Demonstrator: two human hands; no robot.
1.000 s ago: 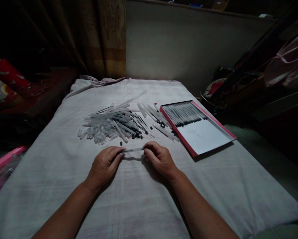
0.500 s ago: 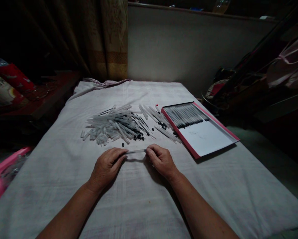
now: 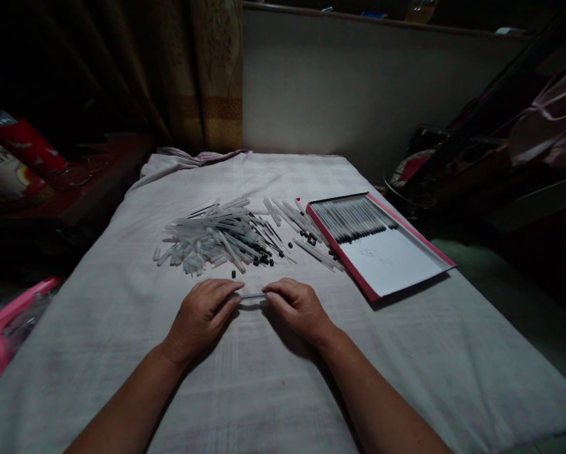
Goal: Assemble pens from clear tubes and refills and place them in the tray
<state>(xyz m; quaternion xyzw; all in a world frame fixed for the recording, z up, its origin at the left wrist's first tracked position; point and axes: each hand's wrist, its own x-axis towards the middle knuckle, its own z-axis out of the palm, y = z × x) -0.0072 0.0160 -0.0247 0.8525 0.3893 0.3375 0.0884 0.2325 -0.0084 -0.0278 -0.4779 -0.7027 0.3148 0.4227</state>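
Observation:
Between my two hands lies a slim, translucent pen [image 3: 253, 295], held level just above the cloth. My left hand [image 3: 206, 313] pinches one end with thumb and fingers. The other end is pinched by my right hand [image 3: 300, 307], and both ends are hidden in the fingertips. Beyond my hands spreads a heap of pen parts [image 3: 211, 234]: clear barrels, thin dark refills and clear caps. A small black plug [image 3: 233, 274] stands alone close to my left fingers. More black plugs [image 3: 264, 258] lie at the heap's right edge.
At the right, a red-rimmed shallow box [image 3: 372, 277] holds a row of pens [image 3: 356, 217] along its far side. Loose barrels [image 3: 315, 253] lie beside it. The table has a pale cloth [image 3: 245, 391]. A pink handle-like object [image 3: 8, 321] is at the far left.
My right hand has shifted left along the pen, closer to my left hand, so a shorter length shows. The dark end seen at the right fingertips is now covered.

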